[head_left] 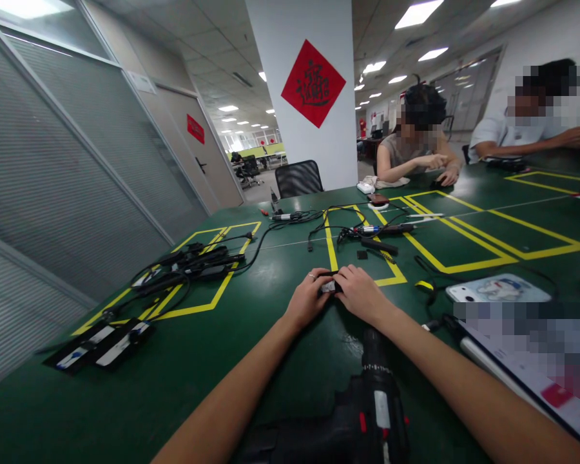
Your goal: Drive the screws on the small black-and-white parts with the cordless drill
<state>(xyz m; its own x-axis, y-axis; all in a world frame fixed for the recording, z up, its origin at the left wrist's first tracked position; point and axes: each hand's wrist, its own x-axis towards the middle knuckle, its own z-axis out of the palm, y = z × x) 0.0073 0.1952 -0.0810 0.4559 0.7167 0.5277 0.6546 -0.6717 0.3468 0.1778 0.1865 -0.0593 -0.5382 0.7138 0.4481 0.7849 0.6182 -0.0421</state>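
Note:
My left hand (309, 298) and my right hand (360, 293) meet over the green table (270, 348), both closed around one small black object (329, 285) with a whitish patch. My fingers cover most of it. A ring shows on a left finger. Below my hands, between my forearms, a black power drill (367, 412) lies on the table. A small dark square piece (362, 255) lies just beyond my right hand, with a black bar-shaped part (379, 245) behind it.
Black adapters with cables (193, 264) pile up at left, near two black-and-white packs (120, 345). At right are a phone (500, 288) and a screen (526, 361). Cables and a pen-like tool (391, 229) lie ahead. Two people (415, 142) sit at the far right.

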